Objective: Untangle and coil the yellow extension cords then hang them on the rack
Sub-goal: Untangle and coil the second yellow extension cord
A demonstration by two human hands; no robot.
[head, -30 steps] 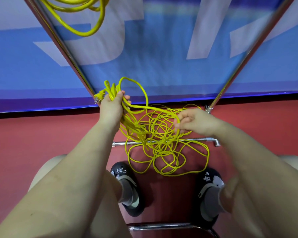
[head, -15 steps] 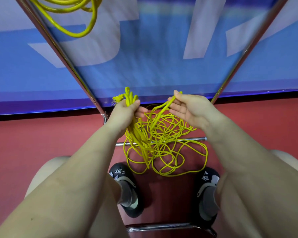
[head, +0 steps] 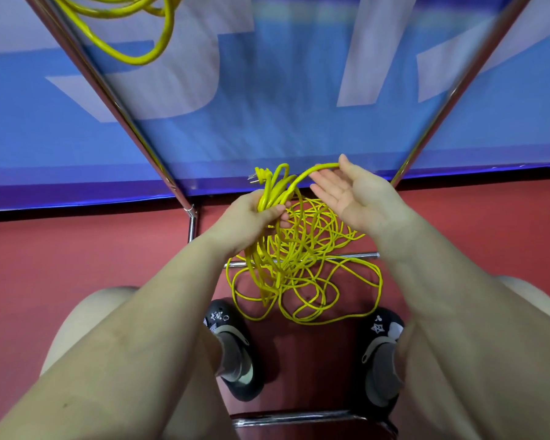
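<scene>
While half-gathered, yellow cord (head: 299,268) hangs tangled, seemingly knotted.

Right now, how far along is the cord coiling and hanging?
Done: one coiled yellow cord already hangs on the chrome rack. In hand: the left hand grips gathered loops while the open right hand guides a strand. Left: the tangled yellow pile on the floor.
</scene>
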